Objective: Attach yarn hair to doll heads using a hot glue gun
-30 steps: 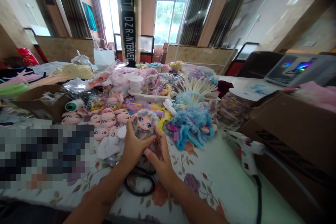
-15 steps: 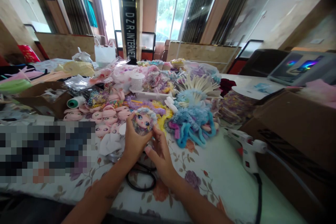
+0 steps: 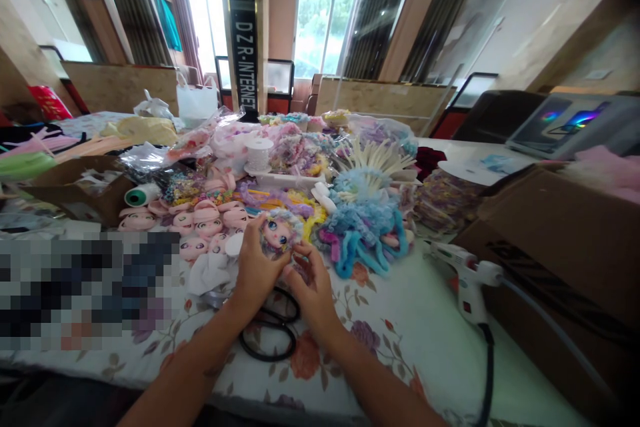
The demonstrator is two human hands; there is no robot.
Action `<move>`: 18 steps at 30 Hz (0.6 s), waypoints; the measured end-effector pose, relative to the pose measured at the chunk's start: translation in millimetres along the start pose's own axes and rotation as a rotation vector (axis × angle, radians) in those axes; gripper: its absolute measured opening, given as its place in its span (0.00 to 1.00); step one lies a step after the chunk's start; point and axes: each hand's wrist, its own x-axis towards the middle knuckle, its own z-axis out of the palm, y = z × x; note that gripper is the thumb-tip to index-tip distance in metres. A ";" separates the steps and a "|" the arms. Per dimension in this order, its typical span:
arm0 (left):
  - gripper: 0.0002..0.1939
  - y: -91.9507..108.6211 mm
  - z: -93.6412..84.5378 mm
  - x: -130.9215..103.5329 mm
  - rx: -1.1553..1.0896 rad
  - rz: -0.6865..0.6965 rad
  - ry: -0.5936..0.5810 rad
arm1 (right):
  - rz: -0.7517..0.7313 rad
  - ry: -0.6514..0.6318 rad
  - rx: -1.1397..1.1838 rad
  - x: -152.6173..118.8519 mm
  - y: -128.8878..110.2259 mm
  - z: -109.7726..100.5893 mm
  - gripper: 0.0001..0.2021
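Note:
A doll head with big blue eyes and pale curly yarn hair is held up over the table, its face turned toward me. My left hand grips it from the left side, thumb below the chin. The fingers of my right hand are bent together at the head's lower right edge; whether they pinch a bit of the hair is too small to make out. Beneath the hands lie scissors with black handles, their blades hidden. Several pink doll faces are heaped to the left of the head.
Blue fluffy yarn lies right of the doll head. A white glue gun with its cord stands beside a cardboard box at the right. White cloth, a thread spool and an open carton are at the left.
The doll head has shifted slightly to the right within the view, still in my hands. My right fingers have drawn in closer together at its lower edge.

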 end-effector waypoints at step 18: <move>0.38 0.7 -3.5 -7.9 0.103 0.258 0.001 | -0.620 0.218 -0.454 10.7 -31.6 -26.4 0.14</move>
